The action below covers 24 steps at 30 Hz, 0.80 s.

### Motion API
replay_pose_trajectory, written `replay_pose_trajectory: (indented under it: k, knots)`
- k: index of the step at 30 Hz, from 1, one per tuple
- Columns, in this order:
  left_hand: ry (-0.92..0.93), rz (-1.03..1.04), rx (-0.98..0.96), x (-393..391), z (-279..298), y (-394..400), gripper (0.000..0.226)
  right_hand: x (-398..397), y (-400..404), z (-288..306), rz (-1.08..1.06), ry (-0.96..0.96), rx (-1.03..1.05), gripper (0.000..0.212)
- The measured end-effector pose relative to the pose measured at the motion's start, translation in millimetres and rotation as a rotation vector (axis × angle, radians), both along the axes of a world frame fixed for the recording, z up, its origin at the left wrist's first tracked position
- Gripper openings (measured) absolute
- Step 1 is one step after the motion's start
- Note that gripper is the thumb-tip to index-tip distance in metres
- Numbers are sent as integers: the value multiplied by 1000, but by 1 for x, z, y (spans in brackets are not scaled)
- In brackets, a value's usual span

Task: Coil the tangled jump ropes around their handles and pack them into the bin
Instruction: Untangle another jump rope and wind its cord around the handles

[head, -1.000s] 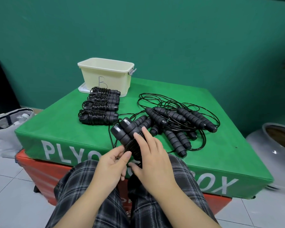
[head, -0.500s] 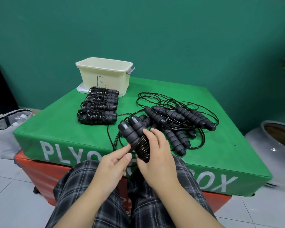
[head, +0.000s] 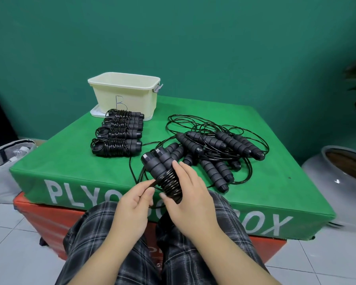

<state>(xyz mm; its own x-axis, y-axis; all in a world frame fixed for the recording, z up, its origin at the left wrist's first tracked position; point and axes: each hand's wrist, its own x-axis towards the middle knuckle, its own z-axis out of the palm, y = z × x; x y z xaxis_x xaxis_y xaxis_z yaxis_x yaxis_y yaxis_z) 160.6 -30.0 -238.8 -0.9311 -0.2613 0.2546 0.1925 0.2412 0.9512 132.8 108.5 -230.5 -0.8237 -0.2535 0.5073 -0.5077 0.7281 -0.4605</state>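
Head view: a seated person's right hand (head: 190, 194) grips a pair of black handles (head: 158, 163) half-wrapped in rope. The left hand (head: 135, 204) pinches the rope (head: 152, 183) beside the coil. Four coiled ropes (head: 117, 133) lie before a cream bin (head: 124, 92) on a green box (head: 70, 161); tangled ropes (head: 214, 145) lie to the right.

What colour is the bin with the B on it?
The bin is cream, a pale yellowish white; the head view shows it best.

cord (head: 170, 183): glossy black. handles (head: 237, 145): matt, ribbed foam. bin (head: 125, 95): smooth cream plastic. table (head: 70, 161): matt green cloth.
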Motion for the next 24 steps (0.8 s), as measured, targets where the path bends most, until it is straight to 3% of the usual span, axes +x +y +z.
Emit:
replay_pose_trajectory:
  k: [4, 10, 17, 24]
  knots:
    - [-4, -23, 38, 2, 1, -3, 31, 0, -1, 0, 0, -11, -8, 73]
    - [108, 101, -214, 8, 8, 2, 26, 1, -1, 7, 6, -112, 86, 78]
    - [77, 141, -145, 6, 5, 2, 24, 3, -3, 9, 1, -101, 114, 77]
    - [-54, 52, -117, 0, 1, 0, 17, 2, -1, 4, -12, -62, 77, 70]
